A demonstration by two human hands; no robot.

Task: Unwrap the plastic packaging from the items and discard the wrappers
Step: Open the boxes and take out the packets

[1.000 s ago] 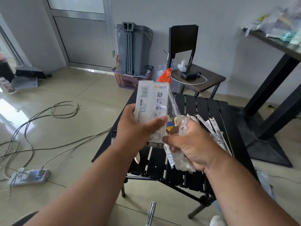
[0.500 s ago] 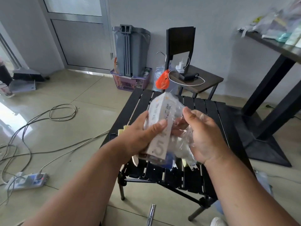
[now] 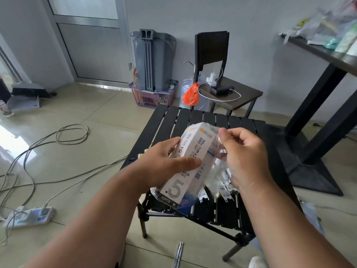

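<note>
The unwrapping looked only part done: clear plastic wrap clung loosely around the white box marked "5" and "20PCS", and nothing had yet been discarded. The left hand gripped the box across its middle, thumb over the front, holding it above the black slatted table. The right hand pinched loosened film beside the box's far end.

The left hand covered the box's left side, and the right hand hid much of the clear wrap. Packets on the counter lay half hidden — their print too small to read. A pile at the top right was blurred — cut off by the edge.
</note>
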